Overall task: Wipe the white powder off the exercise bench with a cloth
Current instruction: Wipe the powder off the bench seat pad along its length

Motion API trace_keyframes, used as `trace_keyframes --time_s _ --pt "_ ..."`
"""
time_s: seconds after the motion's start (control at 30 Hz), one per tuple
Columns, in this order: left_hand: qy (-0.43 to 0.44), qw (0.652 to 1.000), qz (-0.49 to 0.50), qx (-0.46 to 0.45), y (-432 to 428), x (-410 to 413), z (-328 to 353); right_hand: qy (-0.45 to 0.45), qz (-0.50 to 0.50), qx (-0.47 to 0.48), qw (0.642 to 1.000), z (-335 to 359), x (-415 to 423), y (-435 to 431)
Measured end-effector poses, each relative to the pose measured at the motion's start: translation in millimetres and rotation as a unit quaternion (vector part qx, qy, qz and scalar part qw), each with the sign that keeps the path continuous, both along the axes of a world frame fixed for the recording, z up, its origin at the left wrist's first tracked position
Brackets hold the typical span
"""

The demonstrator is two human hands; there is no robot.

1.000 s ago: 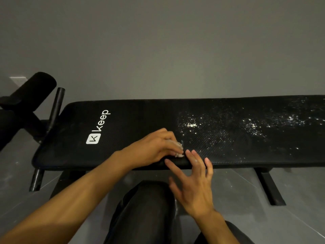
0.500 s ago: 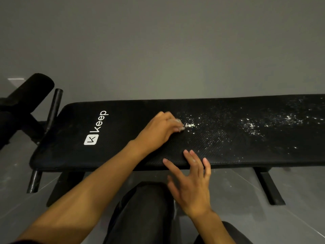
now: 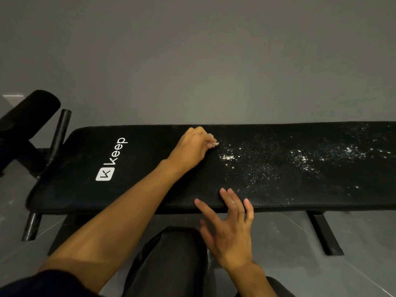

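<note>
left hand (image 3: 188,150) pinches crumpled cloth (image 3: 212,139) on tabletop (image 3: 85,189) beside white powder (image 3: 229,157); right hand (image 3: 230,230) spread open, fingertips (image 3: 224,192) at its near edge.

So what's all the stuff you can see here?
bench: one, black, across the middle
logo: one, white, on the bench's left part
powder: many specks, white, on the bench's right half
cloth: one, whitish, in the left hand
roller: one, black, far left
bars: two, black, at the bench's left end
foot: one, black, under the bench, right
floor: grey, below
wall: grey, behind
knee: one, dark trousers, bottom middle
left hand: one, holds the cloth on the bench
right hand: one, fingers spread at the bench's near edge
</note>
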State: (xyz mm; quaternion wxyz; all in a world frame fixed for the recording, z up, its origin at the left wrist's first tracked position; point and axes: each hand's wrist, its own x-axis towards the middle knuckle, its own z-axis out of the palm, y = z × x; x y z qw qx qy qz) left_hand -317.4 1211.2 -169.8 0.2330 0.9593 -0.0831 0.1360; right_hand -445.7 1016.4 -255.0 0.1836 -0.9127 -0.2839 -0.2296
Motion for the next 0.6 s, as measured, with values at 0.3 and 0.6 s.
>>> trace_keyframes --time_s 0.3,0.6 --pt "-0.012 0.999 -0.040 0.003 3.7 -1.6 -4.5 0.006 -0.001 0.003 1.000 -3.4 3.0 1.6" --pt "0.029 0.997 -0.072 -0.009 -2.8 -7.7 -3.0 -0.004 -0.004 -0.010 1.000 -5.0 5.2 1.6"
